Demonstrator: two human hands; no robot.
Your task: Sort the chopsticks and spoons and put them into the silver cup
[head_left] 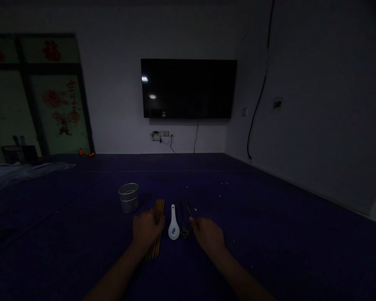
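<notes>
My left hand is closed over a bundle of wooden chopsticks, which lie lengthwise on the dark blue tabletop. To their right rests a white soup spoon with a blue motif in its bowl, handle pointing away. Beside that lies a dark metal spoon, its thin handle also pointing away. My right hand pinches a slim metal utensil just right of the metal spoon; its other end is hidden, so its kind is unclear. A metal cup-shaped container stands upright beyond my left hand.
Small white scraps dot the table. Clear plastic sheeting lies at the far left, near a dark box. The right wall borders the table. A television hangs on the back wall.
</notes>
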